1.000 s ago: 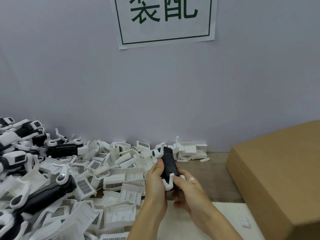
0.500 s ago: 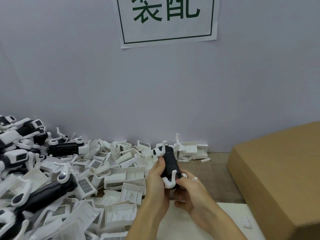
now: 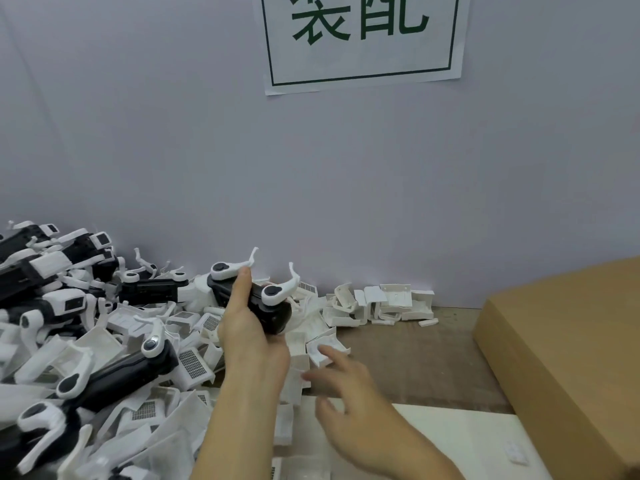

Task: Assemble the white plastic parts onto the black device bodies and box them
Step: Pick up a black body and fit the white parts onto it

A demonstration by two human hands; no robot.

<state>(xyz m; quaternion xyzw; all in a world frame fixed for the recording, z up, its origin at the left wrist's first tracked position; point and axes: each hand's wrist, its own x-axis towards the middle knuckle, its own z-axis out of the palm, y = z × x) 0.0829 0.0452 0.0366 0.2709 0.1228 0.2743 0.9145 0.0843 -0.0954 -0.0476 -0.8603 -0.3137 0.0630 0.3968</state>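
Black device body (image 3: pixel 266 311) with two white curved arms clipped at its upper end sits lifted above the bench in the left hand (image 3: pixel 247 327), whose fingers and thumb curl round its lower half, the index finger reaching up to touch the nearer white arm (image 3: pixel 228 270). The right hand (image 3: pixel 349 386) hangs just below and to the right, fingers spread and relaxed, holding nothing; its outline is blurred, and the fingertips lie over loose white shells at the edge of the heap. That heap of white plastic parts (image 3: pixel 194 362), grilled covers and open shells tumbled together, spreads left from the hands along the foot of the wall, with finished black-and-white units (image 3: pixel 114 372) lying on top and stacked toward the far left. A smaller cluster of white housings (image 3: pixel 384 304) lies against the wall to the right of the held body. The cardboard box (image 3: pixel 568 362) fills the right side; only its brown outer face shows, so its contents cannot be told. Between the heap and the box runs a strip of bare wooden benchtop (image 3: pixel 415 362), and nearer the person lies a white sheet (image 3: pixel 450 441) carrying one small white piece (image 3: pixel 516 453). A paper sign (image 3: pixel 360 39) with green characters hangs on the grey wall (image 3: pixel 173 150) above.
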